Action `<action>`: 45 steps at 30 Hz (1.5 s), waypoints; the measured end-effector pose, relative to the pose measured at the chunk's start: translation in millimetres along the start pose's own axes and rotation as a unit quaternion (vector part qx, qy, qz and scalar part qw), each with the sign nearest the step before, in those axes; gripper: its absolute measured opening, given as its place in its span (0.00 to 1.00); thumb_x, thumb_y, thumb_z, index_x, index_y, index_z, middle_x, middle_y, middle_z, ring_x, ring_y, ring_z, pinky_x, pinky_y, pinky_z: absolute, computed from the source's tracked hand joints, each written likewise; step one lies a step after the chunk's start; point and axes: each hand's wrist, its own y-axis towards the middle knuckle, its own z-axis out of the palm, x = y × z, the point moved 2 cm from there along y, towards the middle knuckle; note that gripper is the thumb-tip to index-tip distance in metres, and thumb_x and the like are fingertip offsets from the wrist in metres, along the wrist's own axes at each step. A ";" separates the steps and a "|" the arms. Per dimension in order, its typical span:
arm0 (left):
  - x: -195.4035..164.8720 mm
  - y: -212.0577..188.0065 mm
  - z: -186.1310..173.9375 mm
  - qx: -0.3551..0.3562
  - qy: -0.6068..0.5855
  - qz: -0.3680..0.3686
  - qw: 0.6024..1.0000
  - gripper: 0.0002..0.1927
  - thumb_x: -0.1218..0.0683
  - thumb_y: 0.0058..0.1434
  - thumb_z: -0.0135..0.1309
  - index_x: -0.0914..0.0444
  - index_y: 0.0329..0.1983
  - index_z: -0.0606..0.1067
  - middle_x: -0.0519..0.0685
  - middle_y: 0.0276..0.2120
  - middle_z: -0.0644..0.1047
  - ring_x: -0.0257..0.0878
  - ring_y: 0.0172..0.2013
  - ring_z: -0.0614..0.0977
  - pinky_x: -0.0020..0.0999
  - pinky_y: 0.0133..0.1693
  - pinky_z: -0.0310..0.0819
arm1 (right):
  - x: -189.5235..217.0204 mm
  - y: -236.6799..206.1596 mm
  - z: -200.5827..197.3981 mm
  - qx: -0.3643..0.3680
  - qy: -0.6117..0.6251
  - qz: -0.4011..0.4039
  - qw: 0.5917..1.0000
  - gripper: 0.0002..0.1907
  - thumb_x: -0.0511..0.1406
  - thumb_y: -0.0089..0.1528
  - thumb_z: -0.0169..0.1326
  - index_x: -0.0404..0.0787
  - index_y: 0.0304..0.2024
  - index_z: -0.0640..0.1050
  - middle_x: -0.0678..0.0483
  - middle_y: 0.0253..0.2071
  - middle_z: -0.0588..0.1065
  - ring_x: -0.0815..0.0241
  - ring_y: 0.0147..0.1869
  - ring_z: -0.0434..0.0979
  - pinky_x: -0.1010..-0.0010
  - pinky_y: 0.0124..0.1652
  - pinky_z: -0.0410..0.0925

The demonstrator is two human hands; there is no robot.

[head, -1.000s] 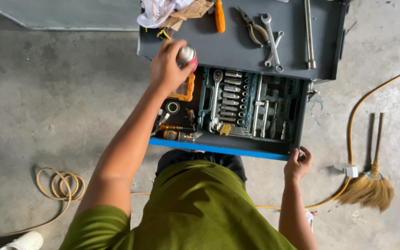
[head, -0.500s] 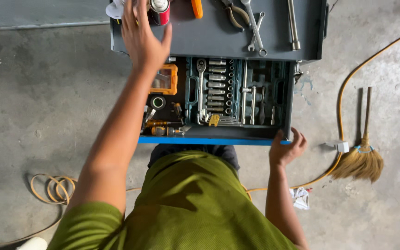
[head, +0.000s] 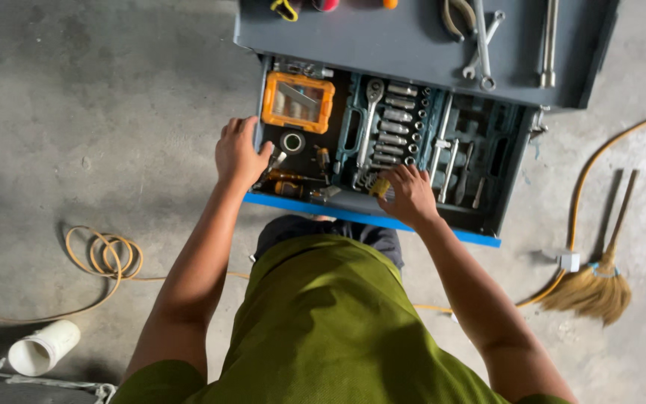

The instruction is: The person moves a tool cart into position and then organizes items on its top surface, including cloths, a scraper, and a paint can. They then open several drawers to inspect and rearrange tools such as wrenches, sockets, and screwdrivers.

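Pipe offcut (head: 42, 348), white, lies lower left of frame beside coiled cord (head: 102, 258). Left hand (head: 239, 153) rests open on the open tool drawer (head: 383, 217) left edge, holding nothing. Right hand (head: 410, 196), frame centre, curls over the socket set (head: 394, 138); grasp indeterminable. Drawer not yet closed. Broom (head: 600, 280) lies at right.
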 end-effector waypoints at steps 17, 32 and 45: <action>-68.7 -23.1 79.9 0.199 -0.084 -0.106 0.971 0.25 0.49 0.56 0.64 0.62 0.55 0.78 0.58 0.49 0.80 0.55 0.49 0.81 0.48 0.49 0.76 | -13.8 -37.9 -19.8 -0.229 0.201 0.122 0.945 0.27 0.34 0.52 0.72 0.34 0.50 0.77 0.46 0.45 0.74 0.50 0.48 0.77 0.62 0.48 0.72; -34.1 12.3 65.3 0.206 -0.201 -0.113 0.951 0.18 0.48 0.56 0.65 0.59 0.48 0.81 0.50 0.39 0.84 0.45 0.40 0.86 0.39 0.41 0.79 | -34.6 -97.9 -2.6 -0.303 0.196 0.197 0.911 0.28 0.32 0.50 0.73 0.35 0.51 0.77 0.48 0.46 0.72 0.52 0.46 0.75 0.63 0.43 0.69; -7.0 -47.4 46.2 0.259 0.085 0.134 0.953 0.16 0.58 0.48 0.63 0.53 0.41 0.84 0.49 0.50 0.76 0.51 0.58 0.72 0.48 0.55 0.70 | 14.9 -31.5 -32.1 -0.223 0.202 0.087 0.950 0.26 0.33 0.52 0.72 0.37 0.50 0.77 0.47 0.45 0.73 0.50 0.46 0.76 0.62 0.46 0.72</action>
